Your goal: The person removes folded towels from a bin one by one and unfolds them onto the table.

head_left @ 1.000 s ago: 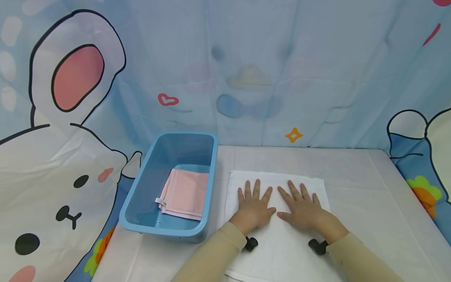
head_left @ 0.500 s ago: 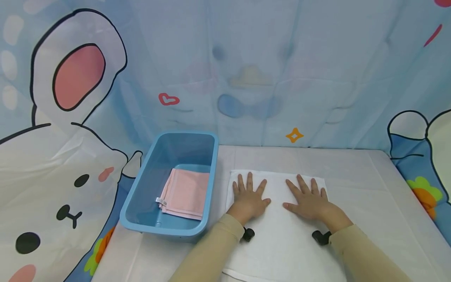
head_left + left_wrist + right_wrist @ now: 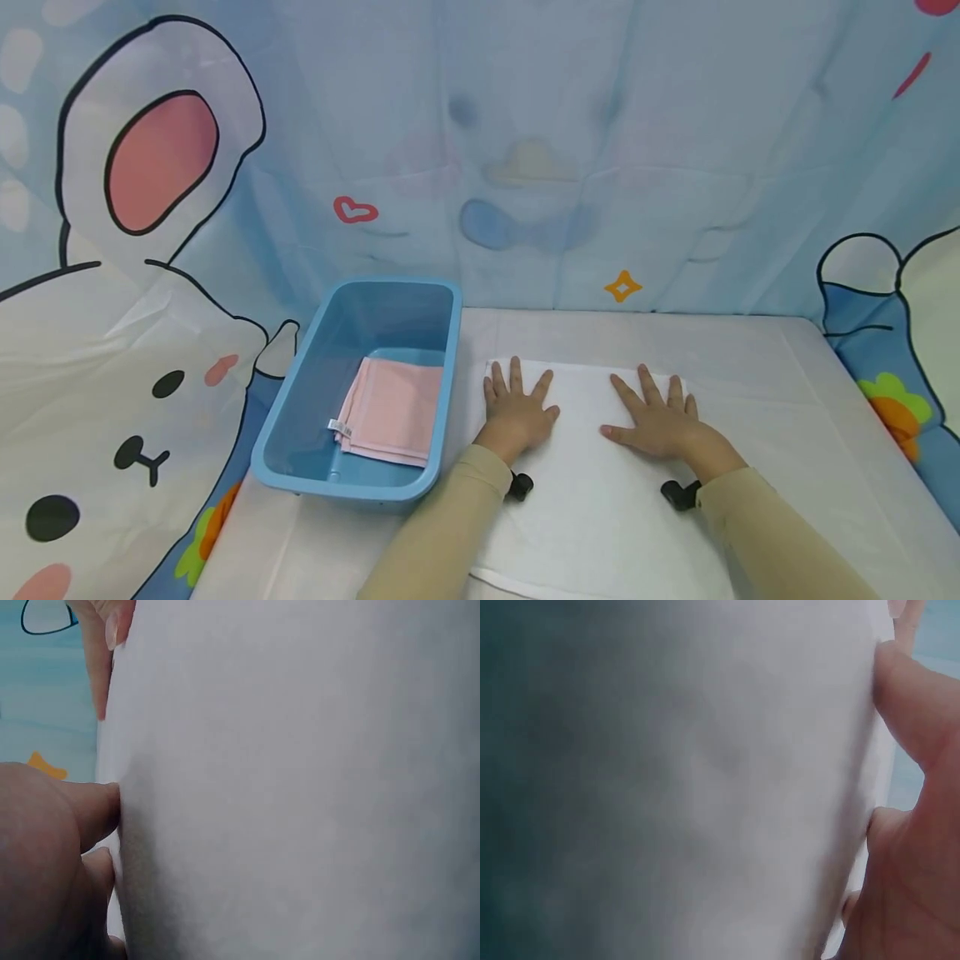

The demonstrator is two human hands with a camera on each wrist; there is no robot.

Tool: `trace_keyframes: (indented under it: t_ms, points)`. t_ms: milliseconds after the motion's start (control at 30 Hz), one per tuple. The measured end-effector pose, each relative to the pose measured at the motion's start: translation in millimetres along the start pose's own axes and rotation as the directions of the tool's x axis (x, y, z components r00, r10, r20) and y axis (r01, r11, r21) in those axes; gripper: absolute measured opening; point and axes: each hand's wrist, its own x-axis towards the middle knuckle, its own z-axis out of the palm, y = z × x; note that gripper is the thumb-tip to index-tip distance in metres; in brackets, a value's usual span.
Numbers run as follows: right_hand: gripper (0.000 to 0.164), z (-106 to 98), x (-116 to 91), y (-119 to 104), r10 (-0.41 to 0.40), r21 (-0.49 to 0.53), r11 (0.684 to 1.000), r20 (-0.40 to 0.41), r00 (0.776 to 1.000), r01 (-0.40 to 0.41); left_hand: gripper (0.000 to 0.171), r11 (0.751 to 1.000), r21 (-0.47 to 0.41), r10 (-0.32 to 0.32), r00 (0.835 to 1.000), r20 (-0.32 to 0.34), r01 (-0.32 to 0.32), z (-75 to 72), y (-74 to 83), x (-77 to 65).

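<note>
A white cloth (image 3: 577,500) lies spread flat on the table, its near part running to the bottom of the head view. My left hand (image 3: 517,417) rests on its far left part, fingers straight and spread. On the far right part lies my right hand (image 3: 663,423), also with straight, spread fingers. Neither hand grips anything. In the left wrist view, the left hand's fingertips (image 3: 112,796) touch the white cloth surface. The right wrist view shows the right thumb (image 3: 900,682) against the same cloth.
Left of the cloth stands a blue plastic bin (image 3: 262,450) with a folded pink cloth (image 3: 393,408) inside. The table (image 3: 810,467) is covered in white. Behind it hangs a blue printed curtain (image 3: 675,125).
My hands have moved apart over the white cloth. The left hand slid left and toward the far edge; the right hand shifted slightly right and away. The bin and pink cloth stayed put.
</note>
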Motion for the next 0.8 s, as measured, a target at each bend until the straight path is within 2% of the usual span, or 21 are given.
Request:
trace_keyframes:
  t_ms: [200,367,500,733,800]
  points:
    - [0.113,0.4,1.8,2.7,0.011,0.003,1.0,-0.007,1.0,-0.011,0.069,1.0,-0.02,-0.013,0.999,0.029,0.014,0.2,-3.3,4.6]
    - [0.115,0.0,4.1,8.1,0.014,0.025,1.0,-0.006,1.0,-0.014,0.074,1.0,0.009,-0.023,0.999,-0.023,0.023,-4.3,-5.9,1.7]
    - [0.116,0.2,7.2,13.8,0.016,0.041,0.999,0.003,1.0,-0.016,0.081,0.999,0.019,-0.035,0.999,-0.031,0.036,-7.1,-7.0,1.2]
    - [0.117,-3.7,7.0,15.4,0.026,0.064,0.998,0.003,1.0,-0.026,0.099,0.992,-0.032,-0.118,0.993,0.012,0.118,-4.8,-11.4,10.4]
    - [0.116,-5.5,7.0,15.6,0.019,0.074,0.997,-0.011,1.0,-0.018,0.102,0.991,-0.023,-0.13,0.992,0.001,0.13,-4.1,-11.7,11.5]
